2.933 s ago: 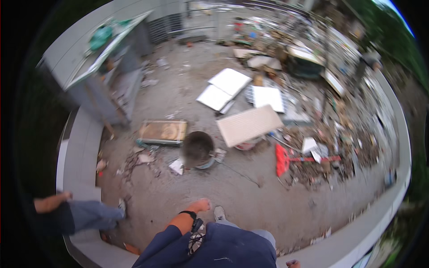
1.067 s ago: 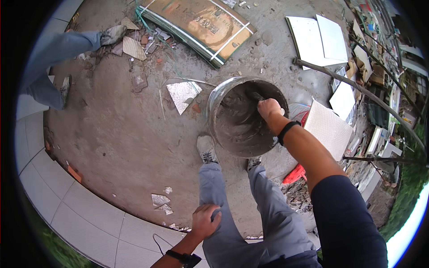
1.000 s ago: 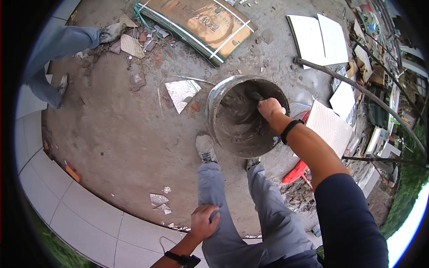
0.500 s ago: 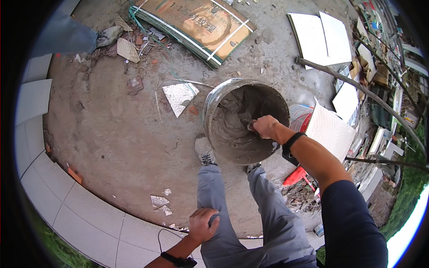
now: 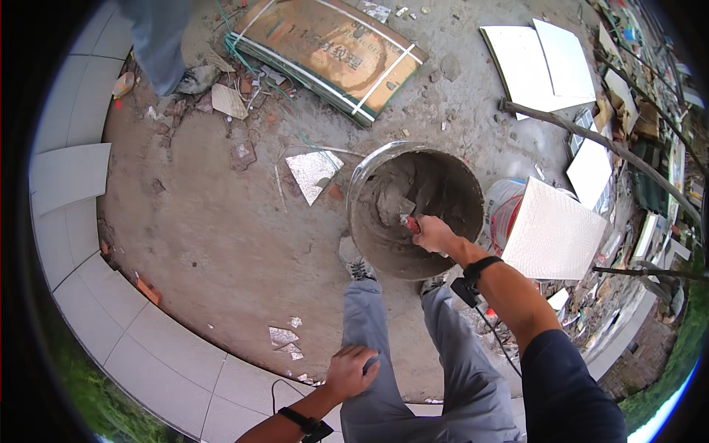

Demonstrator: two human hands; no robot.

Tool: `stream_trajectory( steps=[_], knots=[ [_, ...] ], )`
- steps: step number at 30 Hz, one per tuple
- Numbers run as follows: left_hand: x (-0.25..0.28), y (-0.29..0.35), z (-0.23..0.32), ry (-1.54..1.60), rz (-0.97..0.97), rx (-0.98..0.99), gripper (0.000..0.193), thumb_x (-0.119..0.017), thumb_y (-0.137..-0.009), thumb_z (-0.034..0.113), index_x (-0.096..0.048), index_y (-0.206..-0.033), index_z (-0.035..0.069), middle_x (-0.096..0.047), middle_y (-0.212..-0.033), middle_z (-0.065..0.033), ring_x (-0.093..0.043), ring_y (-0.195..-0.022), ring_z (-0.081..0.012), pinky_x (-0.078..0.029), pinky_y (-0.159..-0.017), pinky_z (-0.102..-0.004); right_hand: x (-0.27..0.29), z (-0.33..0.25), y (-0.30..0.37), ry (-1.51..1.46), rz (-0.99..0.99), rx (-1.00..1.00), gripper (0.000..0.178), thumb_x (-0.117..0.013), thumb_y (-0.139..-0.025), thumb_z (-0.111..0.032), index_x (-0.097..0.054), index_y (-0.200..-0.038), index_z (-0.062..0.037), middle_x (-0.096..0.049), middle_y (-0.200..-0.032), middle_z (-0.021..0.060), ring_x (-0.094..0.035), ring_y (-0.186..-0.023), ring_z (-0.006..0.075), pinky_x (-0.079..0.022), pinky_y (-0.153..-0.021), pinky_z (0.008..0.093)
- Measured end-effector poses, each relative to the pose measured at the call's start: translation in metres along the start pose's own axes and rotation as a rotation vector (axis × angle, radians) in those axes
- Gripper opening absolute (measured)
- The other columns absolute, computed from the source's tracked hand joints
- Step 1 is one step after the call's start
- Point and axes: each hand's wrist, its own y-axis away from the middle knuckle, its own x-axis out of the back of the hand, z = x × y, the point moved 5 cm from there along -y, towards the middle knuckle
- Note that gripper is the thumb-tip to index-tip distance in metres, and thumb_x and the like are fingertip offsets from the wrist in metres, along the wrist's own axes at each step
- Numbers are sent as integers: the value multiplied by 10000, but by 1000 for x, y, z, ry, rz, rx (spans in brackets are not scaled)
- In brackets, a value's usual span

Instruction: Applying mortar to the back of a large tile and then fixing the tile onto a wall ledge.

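Right arm [image 5: 521,306] reaches toward 11 o'clock, right hand [image 5: 436,235] clenched, just off center toward 3. Left forearm [image 5: 314,404] angles toward 2, left hand [image 5: 351,371] kinda draped on the left leg [image 5: 365,317].

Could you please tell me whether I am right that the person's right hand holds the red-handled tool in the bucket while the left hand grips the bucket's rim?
Not quite: the left hand is not on the bucket at all; the head view shows it resting on the left leg. The right hand does hold the red-handled tool in the bucket.
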Motion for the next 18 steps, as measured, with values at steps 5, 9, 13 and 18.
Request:
stream_trajectory(
  steps=[5,9,13,18],
  knots=[
    [-26,7,13,-92,1,-13,211,-655,-829,254,-661,-942,76,-668,-901,-120,-643,-842,-322,-520,-742,-418,10,10,39,-16,161,121,377,-640,-769,-214,-556,-1084,-24,-654,-977,254,-623,-980,418,-495,-847,485],
    [-57,13,21,-203,-37,-23,223,-637,-841,282,-668,-944,87,-665,-913,-120,-644,-841,-325,-523,-741,-417,20,22,90,-61,243,174,383,-636,-769,-212,-515,-1090,-40,-649,-915,263,-619,-910,450,-489,-803,512],
    [-88,9,31,-253,-35,-34,234,-631,-840,311,-668,-935,99,-668,-909,-110,-641,-867,-316,-518,-768,-421,31,50,150,-186,313,265,345,-636,-768,-212,-512,-1053,-62,-640,-859,258,-614,-858,464,-483,-751,528],
    [-99,8,37,-289,-44,-11,218,-610,-851,309,-669,-901,106,-676,-908,-108,-645,-866,-325,-518,-778,-435,34,94,238,-275,375,328,362,-651,-789,-254,-515,-1069,-71,-630,-816,245,-605,-783,469,-475,-691,534]
  ],
)
